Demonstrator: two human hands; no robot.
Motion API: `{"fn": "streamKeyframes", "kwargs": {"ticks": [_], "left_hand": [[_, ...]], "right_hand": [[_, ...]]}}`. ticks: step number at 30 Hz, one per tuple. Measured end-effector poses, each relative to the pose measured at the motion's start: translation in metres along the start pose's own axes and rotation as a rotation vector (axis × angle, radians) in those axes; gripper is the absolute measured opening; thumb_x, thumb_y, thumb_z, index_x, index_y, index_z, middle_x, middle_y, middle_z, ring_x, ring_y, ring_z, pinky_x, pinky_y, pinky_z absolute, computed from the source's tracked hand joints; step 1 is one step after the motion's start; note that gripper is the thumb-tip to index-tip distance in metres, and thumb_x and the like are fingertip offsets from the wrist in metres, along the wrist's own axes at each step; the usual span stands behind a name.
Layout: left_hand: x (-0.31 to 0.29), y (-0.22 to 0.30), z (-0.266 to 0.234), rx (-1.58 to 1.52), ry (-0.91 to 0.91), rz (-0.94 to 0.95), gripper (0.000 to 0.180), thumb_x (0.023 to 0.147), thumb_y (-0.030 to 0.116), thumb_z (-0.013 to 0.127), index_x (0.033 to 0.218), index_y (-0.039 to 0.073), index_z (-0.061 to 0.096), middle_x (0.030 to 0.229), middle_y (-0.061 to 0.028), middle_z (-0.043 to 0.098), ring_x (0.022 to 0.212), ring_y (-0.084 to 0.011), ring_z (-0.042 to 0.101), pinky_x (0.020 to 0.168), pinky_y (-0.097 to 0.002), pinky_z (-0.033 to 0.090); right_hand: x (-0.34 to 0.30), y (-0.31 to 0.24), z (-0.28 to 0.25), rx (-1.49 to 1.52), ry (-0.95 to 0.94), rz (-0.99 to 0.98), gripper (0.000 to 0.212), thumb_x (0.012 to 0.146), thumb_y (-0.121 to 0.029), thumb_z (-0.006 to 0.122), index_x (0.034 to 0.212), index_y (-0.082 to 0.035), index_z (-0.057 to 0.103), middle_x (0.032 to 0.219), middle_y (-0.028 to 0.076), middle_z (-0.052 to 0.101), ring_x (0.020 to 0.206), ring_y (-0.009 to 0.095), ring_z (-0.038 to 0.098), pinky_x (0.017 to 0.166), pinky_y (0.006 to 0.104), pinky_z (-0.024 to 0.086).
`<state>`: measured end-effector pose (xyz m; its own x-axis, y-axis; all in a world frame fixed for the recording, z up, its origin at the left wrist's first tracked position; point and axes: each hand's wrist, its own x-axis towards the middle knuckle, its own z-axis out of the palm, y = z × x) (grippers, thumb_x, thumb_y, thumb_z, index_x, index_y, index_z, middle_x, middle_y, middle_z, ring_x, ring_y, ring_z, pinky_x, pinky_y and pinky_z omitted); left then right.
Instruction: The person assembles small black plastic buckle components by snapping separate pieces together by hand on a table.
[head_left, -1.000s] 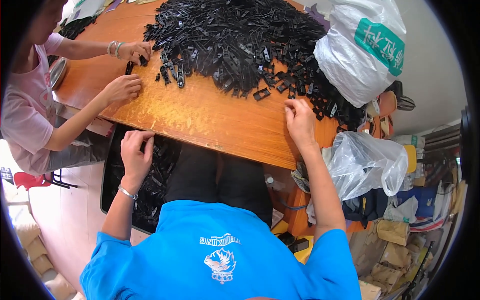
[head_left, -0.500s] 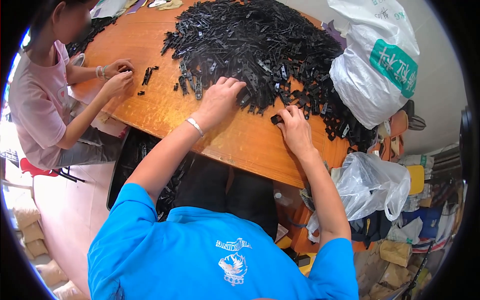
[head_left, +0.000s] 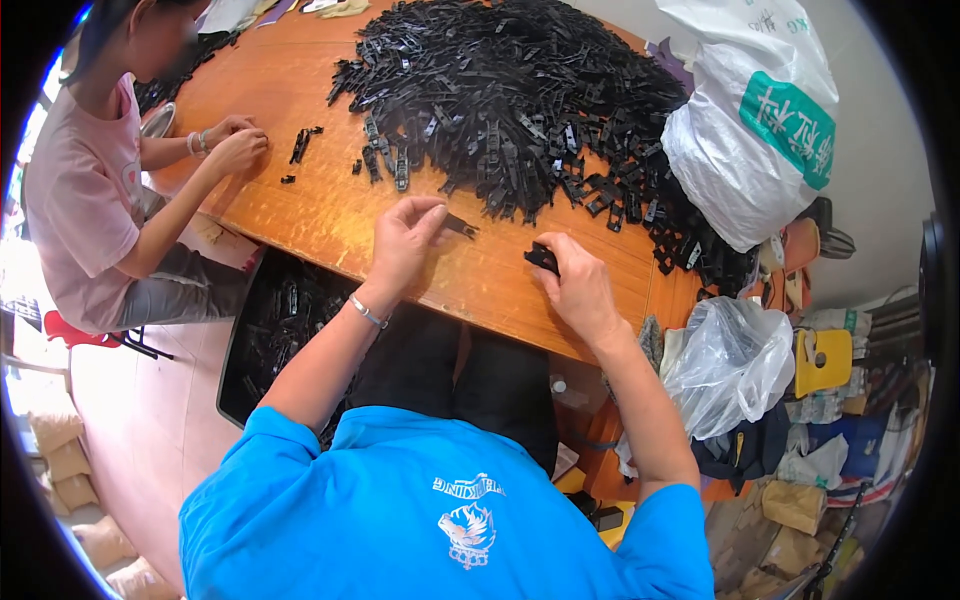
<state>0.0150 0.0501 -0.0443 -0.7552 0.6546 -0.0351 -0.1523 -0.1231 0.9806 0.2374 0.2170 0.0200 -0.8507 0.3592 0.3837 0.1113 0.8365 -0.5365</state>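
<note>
A big heap of small black plastic parts (head_left: 520,110) covers the far half of the orange wooden table (head_left: 330,215). My left hand (head_left: 405,240) pinches one thin black part (head_left: 460,226) by its end, just above the tabletop. My right hand (head_left: 575,285) is closed on another black part (head_left: 541,259) close to the table's near edge. The two hands are a short gap apart, in front of the heap.
A person in a pink shirt (head_left: 80,200) sits at the left, with both hands (head_left: 235,145) by a few loose parts (head_left: 300,145). A black tray of parts (head_left: 285,320) lies under the table. A white sack (head_left: 755,120) and a clear bag (head_left: 735,360) stand right.
Both my hands have drawn back from the heap toward the near edge, each carrying a black part. A second ago my left hand was down at the tray beneath the table.
</note>
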Motion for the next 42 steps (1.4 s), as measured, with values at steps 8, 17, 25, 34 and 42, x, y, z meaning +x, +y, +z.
{"fn": "streamKeyframes", "kwargs": {"ticks": [8, 17, 25, 34, 42], "left_hand": [[-0.055, 0.034, 0.027, -0.161, -0.120, -0.157, 0.024, 0.105, 0.019, 0.073, 0.122, 0.002, 0.070, 0.103, -0.0065, 0.077, 0.087, -0.0148, 0.078, 0.077, -0.0246, 0.061], [-0.082, 0.045, 0.018, -0.144, -0.316, -0.263, 0.038, 0.103, 0.016, 0.075, 0.136, 0.002, 0.062, 0.111, -0.0058, 0.076, 0.097, -0.0138, 0.076, 0.081, -0.0272, 0.060], [-0.091, 0.031, 0.000, -0.359, -0.359, -0.277, 0.061, 0.089, 0.001, 0.080, 0.146, -0.005, 0.057, 0.125, -0.0085, 0.072, 0.116, -0.0155, 0.068, 0.105, -0.0319, 0.054], [-0.082, 0.104, -0.116, 1.017, -0.234, 0.219, 0.028, 0.085, 0.011, 0.082, 0.112, 0.005, 0.075, 0.112, -0.0082, 0.075, 0.113, -0.0247, 0.068, 0.097, -0.0370, 0.054], [0.020, 0.026, 0.003, 0.963, -0.020, 0.608, 0.037, 0.091, 0.019, 0.083, 0.121, 0.003, 0.069, 0.113, -0.0149, 0.073, 0.108, -0.0308, 0.072, 0.092, -0.0417, 0.058]], "right_hand": [[0.008, -0.051, 0.017, -0.134, 0.099, -0.203, 0.045, 0.085, -0.006, 0.080, 0.129, 0.000, 0.067, 0.111, 0.017, 0.069, 0.099, 0.037, 0.070, 0.089, 0.0456, 0.056], [-0.007, -0.070, 0.018, -0.153, -0.260, -0.024, 0.044, 0.089, -0.005, 0.075, 0.132, 0.002, 0.066, 0.118, 0.022, 0.071, 0.107, 0.041, 0.070, 0.093, 0.0481, 0.057], [-0.021, -0.072, 0.062, 0.100, 0.064, -0.206, 0.044, 0.088, -0.011, 0.077, 0.129, -0.001, 0.066, 0.116, 0.018, 0.070, 0.106, 0.037, 0.071, 0.087, 0.0466, 0.058], [0.009, -0.011, 0.022, 0.039, -0.038, -0.146, 0.026, 0.088, -0.014, 0.077, 0.111, -0.002, 0.073, 0.114, 0.019, 0.072, 0.105, 0.038, 0.071, 0.093, 0.0462, 0.058], [0.045, 0.125, -0.026, -0.621, 0.031, 0.009, 0.023, 0.091, -0.004, 0.068, 0.110, -0.009, 0.078, 0.116, 0.011, 0.069, 0.109, 0.035, 0.066, 0.093, 0.0464, 0.057]]}}
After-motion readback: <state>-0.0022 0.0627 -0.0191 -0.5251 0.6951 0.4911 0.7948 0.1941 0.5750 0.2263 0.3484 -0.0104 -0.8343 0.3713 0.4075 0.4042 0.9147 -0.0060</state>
